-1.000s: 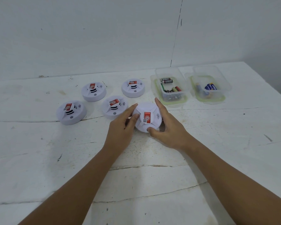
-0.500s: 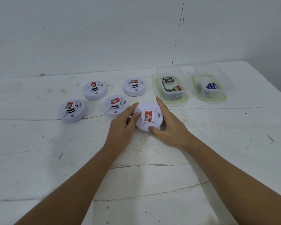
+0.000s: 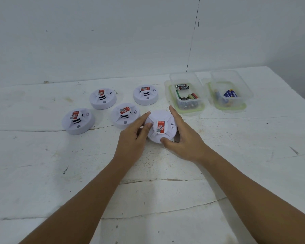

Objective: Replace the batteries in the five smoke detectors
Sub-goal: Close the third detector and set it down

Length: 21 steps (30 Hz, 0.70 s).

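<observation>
Hands cradle the nearest smoke detector (image 3: 161,126) at frame centre: left hand (image 3: 131,141) and right hand (image 3: 182,138) curl round its rim. Grip evenly and twist the cover; its latch, probably underneath, isn't visible.

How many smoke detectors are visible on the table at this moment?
5. One is gripped between the left hand and right hand; one just left of it; one behind; one farther left; one leftmost. None appears hidden.
</observation>
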Motion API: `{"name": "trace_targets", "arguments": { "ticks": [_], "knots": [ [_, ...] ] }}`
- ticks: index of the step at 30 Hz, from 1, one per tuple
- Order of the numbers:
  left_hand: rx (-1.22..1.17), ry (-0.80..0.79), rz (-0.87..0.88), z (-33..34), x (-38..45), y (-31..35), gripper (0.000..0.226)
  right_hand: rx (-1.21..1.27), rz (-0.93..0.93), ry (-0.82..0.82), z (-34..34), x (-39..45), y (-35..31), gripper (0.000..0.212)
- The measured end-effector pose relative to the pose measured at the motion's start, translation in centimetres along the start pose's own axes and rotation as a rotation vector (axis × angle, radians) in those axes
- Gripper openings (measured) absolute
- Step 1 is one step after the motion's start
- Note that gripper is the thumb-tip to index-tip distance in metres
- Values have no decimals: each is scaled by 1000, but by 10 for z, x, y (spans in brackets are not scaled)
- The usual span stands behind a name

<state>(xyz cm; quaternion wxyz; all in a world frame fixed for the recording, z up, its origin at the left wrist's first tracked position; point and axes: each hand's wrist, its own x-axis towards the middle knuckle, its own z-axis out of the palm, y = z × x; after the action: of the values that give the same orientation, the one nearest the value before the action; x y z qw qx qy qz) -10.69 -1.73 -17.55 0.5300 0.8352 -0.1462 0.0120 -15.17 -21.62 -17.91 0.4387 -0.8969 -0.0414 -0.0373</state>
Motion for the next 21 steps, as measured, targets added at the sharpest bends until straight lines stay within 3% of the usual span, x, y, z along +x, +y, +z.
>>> {"name": "trace_targets", "arguments": {
  "ticks": [21],
  "knots": [
    [1,-2,4,0,0,1,40,4,1,-6,-1,-2,-3,102]
  ]
}}
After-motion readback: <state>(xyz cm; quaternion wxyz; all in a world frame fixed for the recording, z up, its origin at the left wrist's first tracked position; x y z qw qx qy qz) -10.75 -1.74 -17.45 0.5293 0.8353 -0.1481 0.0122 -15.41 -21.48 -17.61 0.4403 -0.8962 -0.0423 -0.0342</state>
